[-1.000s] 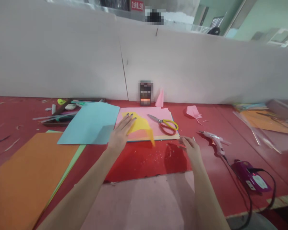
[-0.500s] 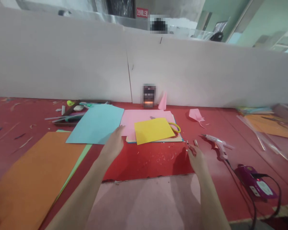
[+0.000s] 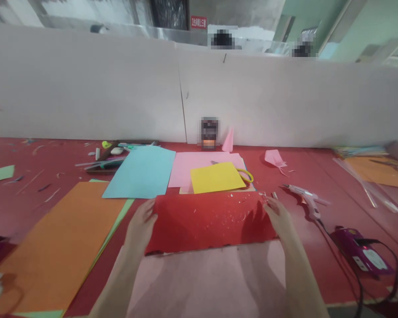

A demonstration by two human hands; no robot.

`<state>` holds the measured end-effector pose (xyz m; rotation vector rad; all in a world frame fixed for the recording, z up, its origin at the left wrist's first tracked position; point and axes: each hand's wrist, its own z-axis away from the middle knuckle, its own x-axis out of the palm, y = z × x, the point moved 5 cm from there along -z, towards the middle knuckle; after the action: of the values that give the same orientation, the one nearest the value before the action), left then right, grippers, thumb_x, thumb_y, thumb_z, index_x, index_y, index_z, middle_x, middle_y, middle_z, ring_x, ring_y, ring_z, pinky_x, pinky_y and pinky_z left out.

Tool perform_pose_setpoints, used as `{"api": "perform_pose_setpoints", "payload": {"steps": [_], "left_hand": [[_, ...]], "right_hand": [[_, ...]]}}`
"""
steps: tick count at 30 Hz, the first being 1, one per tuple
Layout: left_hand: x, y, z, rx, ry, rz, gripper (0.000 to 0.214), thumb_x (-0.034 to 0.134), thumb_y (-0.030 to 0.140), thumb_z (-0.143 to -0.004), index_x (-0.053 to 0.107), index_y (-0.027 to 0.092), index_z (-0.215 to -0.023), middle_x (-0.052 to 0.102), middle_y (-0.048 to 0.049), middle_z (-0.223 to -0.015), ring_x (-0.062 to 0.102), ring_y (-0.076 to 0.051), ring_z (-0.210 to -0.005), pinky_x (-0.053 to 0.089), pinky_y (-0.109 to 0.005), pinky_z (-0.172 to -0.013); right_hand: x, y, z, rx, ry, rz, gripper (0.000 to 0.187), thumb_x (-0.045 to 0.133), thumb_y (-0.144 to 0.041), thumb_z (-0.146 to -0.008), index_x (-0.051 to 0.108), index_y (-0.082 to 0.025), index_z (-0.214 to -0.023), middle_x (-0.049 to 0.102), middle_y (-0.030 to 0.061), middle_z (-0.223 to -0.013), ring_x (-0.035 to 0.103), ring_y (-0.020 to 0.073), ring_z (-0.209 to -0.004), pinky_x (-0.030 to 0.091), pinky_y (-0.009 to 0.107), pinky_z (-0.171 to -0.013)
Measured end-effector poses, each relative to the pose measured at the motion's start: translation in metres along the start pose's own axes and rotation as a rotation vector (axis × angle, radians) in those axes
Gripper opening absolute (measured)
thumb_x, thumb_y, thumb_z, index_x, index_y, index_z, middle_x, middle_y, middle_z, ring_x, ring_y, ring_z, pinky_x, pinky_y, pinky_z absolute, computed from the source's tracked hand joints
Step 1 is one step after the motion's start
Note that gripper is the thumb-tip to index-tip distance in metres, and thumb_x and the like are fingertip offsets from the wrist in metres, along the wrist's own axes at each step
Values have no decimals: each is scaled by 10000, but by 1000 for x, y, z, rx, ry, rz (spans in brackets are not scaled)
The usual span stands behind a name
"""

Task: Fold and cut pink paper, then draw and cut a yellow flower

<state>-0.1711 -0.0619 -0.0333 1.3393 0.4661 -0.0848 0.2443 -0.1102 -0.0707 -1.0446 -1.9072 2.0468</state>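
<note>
Both hands are on a red sheet of paper point(image 3: 208, 221) that lies flat on the bench point(image 3: 318, 247), just in front of the person. The left hand point(image 3: 141, 225) grips its left edge and the right hand point(image 3: 278, 217) grips its right edge. A yellow sheet point(image 3: 217, 177) lies just behind it, with a glue gun point(image 3: 303, 196) near the right hand.
</note>
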Motion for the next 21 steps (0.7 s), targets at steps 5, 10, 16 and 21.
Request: {"api": "perform_pose_setpoints", "payload": {"steps": [5, 10, 16, 21], "left_hand": [[-9, 20, 16, -59, -45, 534, 481, 608, 88, -546, 615, 215, -1010, 622, -45, -1128, 501, -254, -1141, 431, -358, -932], [-27, 38, 31, 290, 112, 712, 148, 688, 110, -543, 618, 236, -581, 641, 51, -781, 546, -205, -1066, 445, -271, -900], [-24, 6, 17, 355, -305, 284, 246, 601, 371, -689, 662, 226, -501, 580, -49, -1203, 390, -320, -1232, 365, -416, -985], [-33, -26, 4, 127, -262, -8, 189, 592, 386, -663, 679, 229, -605, 652, -77, -1071, 548, -304, -1072, 439, -429, -917]], "right_hand": [[-22, -38, 17, 46, 71, -260, 484, 568, -281, -557, 587, -186, -1031, 598, 104, -1150, 553, 258, -1060, 412, 449, -921], [-54, -81, 47, -47, 292, -618, 270, 520, -207, -642, 605, -212, -899, 633, 36, -1019, 580, 227, -1014, 475, 440, -845], [-50, -26, 61, 392, 105, -554, 309, 610, -435, -627, 576, -186, -806, 678, 57, -691, 667, 242, -672, 542, 366, -552], [-57, 7, 70, 424, 61, -177, 329, 603, -483, -585, 583, -156, -611, 607, 28, -489, 599, 183, -479, 512, 291, -479]]}}
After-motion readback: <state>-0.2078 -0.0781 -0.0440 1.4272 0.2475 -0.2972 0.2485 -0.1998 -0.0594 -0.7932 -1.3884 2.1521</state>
